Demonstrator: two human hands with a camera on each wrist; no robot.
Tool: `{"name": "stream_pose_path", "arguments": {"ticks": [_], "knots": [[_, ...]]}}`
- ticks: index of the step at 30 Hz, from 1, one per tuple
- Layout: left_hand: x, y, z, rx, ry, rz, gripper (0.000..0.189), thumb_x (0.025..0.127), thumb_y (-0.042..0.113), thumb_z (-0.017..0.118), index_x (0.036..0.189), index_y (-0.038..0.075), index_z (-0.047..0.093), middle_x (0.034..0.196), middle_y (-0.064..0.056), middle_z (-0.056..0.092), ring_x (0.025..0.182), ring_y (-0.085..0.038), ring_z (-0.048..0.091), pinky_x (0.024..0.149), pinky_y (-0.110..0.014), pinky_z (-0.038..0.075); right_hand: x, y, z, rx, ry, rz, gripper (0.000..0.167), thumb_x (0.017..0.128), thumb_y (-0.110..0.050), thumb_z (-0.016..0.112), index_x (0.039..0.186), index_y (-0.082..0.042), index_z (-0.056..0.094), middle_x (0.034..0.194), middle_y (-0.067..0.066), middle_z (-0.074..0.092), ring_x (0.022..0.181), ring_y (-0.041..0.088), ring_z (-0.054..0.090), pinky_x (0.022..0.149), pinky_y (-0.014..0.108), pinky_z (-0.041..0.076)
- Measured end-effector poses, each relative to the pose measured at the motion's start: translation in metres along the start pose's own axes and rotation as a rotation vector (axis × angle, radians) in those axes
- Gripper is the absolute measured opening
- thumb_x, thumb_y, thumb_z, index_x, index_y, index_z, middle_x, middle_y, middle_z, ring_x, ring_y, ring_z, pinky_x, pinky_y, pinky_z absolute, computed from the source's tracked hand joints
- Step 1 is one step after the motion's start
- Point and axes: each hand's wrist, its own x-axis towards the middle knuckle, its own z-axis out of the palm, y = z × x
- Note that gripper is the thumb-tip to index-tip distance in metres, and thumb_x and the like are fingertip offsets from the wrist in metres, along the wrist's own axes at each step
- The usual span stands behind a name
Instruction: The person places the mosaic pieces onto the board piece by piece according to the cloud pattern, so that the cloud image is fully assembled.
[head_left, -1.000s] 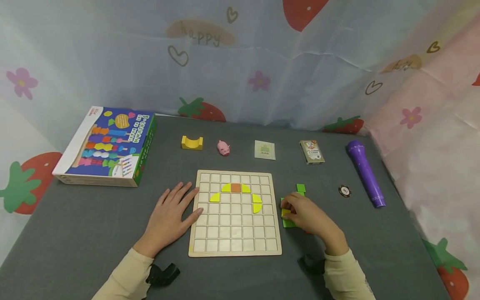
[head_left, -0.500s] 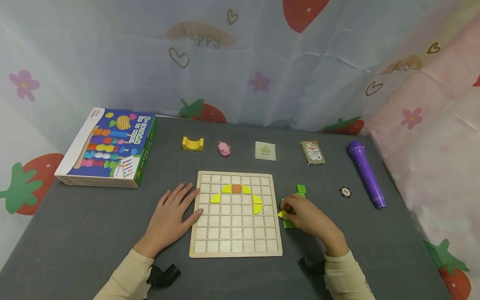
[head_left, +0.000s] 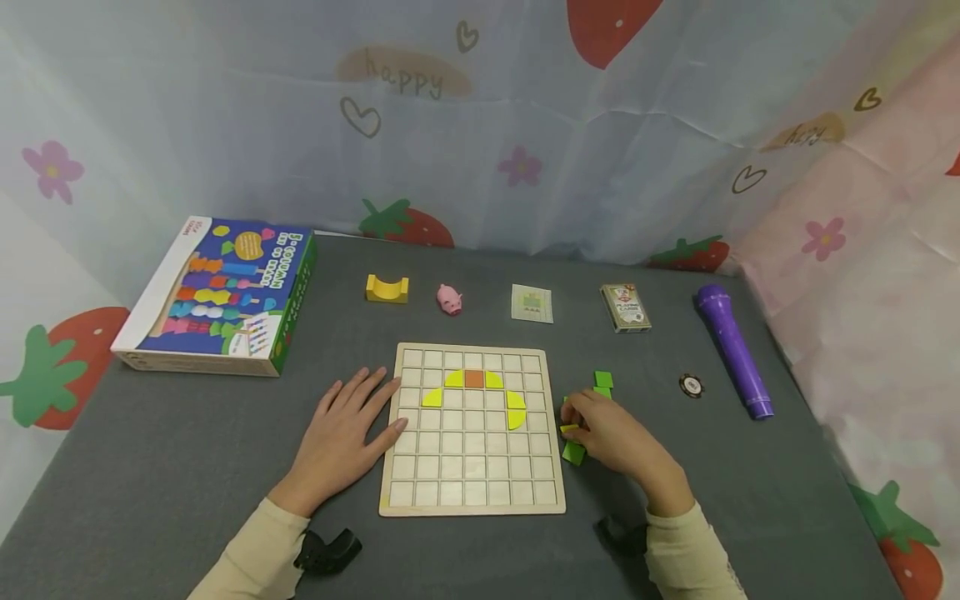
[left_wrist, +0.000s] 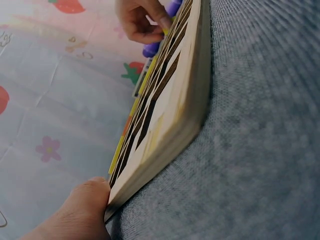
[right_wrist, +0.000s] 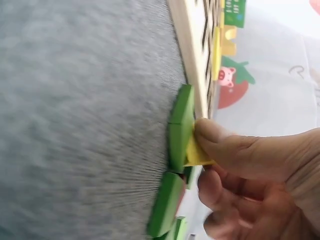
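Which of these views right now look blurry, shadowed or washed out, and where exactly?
Head view: mostly clear, with a soft shadow on the grey cloth below the right hand; left wrist view: the wooden board appears steeply slanted, its near corner soft; right wrist view: the cloth looks smeared toward the left, the printed backdrop pale.

Pale square wooden board [head_left: 474, 468]: blond frame, cream cells, thin darker grid lines
Flat yellow quarter-round tiles [head_left: 517, 420]: loud lemon, all one plain shade
Loose flat yellow tile [right_wrist: 196, 155]: looks more golden in the right wrist view
Flat orange-brown square tile [head_left: 474, 379]: solid, kinda terracotta
Thin green square tiles [right_wrist: 165, 206]: leafy green, shade shifts face to face
Flat blue cardboard box [head_left: 225, 321]: white strip, green side, rainbow bead picture
Pale blue-to-pink cloth backdrop [head_left: 285, 183]: red strawberries [head_left: 426, 229], purply-pink flowers [head_left: 520, 166], brown outlined hearts [head_left: 361, 117]
Dark grey cloth [head_left: 187, 450]: plain, fine-weave look close up
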Motion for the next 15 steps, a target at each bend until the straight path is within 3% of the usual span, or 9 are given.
{"name": "stream_pose_path", "arguments": {"ticks": [6, 15], "knots": [[0.0, -0.001, 0.001, -0.003, -0.018, -0.001, 0.063, 0.094, 0.054, 0.051, 0.146, 0.02, 0.042, 0.151, -0.009, 0.039, 0.143, -0.03, 0.028, 0.115, -0.053, 0.018, 0.003, -0.009, -0.009, 0.019, 0.01, -0.022, 0.008, 0.089, -0.005, 0.066, 0.097, -0.007, 0.064, 0.085, -0.001, 0.056, 0.073, 0.01, 0.05, 0.064, 0.027, 0.047], [0.001, 0.0, 0.0, 0.0, 0.008, 0.004, 0.063, 0.093, 0.052, 0.054, 0.145, 0.019, 0.044, 0.149, -0.01, 0.041, 0.141, -0.031, 0.03, 0.114, -0.054, 0.02, 0.021, -0.043, -0.005, 0.045, 0.055, -0.21, 0.01, 0.091, -0.001, 0.062, 0.1, -0.006, 0.064, 0.094, 0.001, 0.057, 0.084, 0.012, 0.054, 0.075, 0.028, 0.051]]}}
